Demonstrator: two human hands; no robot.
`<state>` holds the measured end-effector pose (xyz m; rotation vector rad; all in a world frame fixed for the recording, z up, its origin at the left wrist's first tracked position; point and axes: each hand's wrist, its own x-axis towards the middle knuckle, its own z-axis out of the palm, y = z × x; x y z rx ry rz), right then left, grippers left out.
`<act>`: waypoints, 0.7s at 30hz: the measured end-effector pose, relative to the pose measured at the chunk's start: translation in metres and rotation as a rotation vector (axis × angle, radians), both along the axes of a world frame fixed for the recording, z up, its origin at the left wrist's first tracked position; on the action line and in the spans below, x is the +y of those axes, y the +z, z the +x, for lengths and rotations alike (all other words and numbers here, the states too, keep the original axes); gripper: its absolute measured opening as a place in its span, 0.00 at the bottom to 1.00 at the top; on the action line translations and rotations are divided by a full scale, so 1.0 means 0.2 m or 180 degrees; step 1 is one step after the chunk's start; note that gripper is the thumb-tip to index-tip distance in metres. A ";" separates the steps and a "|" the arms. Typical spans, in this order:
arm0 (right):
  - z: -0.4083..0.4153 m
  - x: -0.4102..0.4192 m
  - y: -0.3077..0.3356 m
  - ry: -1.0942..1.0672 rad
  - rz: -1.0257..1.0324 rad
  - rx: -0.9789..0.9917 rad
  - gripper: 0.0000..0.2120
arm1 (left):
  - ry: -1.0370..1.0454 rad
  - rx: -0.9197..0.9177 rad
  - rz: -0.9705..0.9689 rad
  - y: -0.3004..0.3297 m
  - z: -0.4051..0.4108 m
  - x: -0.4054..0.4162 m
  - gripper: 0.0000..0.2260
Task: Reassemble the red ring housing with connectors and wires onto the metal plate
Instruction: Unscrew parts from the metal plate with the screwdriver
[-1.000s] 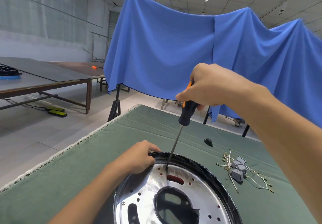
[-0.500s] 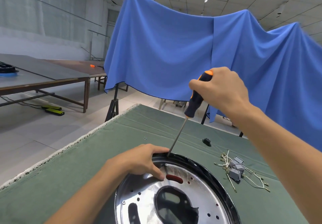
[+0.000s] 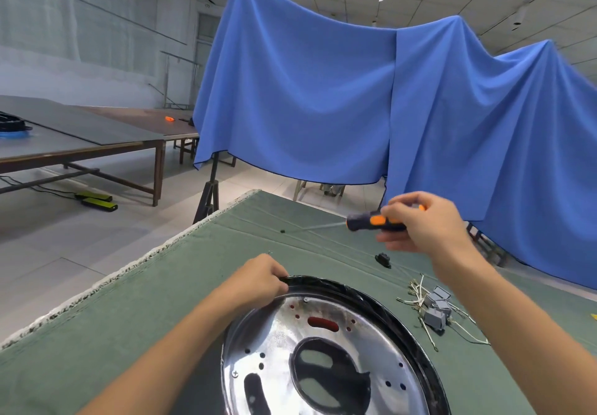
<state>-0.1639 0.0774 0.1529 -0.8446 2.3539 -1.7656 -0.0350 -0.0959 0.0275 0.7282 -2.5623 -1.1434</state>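
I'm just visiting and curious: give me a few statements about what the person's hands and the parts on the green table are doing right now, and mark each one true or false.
1. The right hand holds a screwdriver with a black and orange handle. True.
2. The screwdriver tip is pressed into the metal plate. False: the tool is lifted clear of the plate, lying roughly level above the green table.
3. The left hand grips the plate's black rim at its far left edge. True.
4. The grey connectors with wires are already mounted on the plate. False: they lie loose on the table, to the right of the plate.
5. A small black part lies on the table beyond the plate. True.
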 end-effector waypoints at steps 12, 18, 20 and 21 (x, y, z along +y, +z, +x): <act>-0.07 0.08 -0.14 -0.0075 0.0316 -0.0090 0.07 | 0.0393 0.0275 0.0821 0.05 -0.01 0.07 0.12; -0.08 0.11 -0.27 -0.0162 0.0460 0.0047 0.08 | 0.0360 0.0058 0.0551 0.05 -0.01 0.13 0.14; -0.09 0.12 -0.31 -0.0116 0.0594 0.0084 0.11 | 0.0283 0.0082 0.0798 0.06 -0.01 0.17 0.13; -0.09 0.12 -0.33 -0.0063 0.0758 0.0146 0.13 | 0.0247 0.0111 0.0905 0.06 -0.01 0.19 0.14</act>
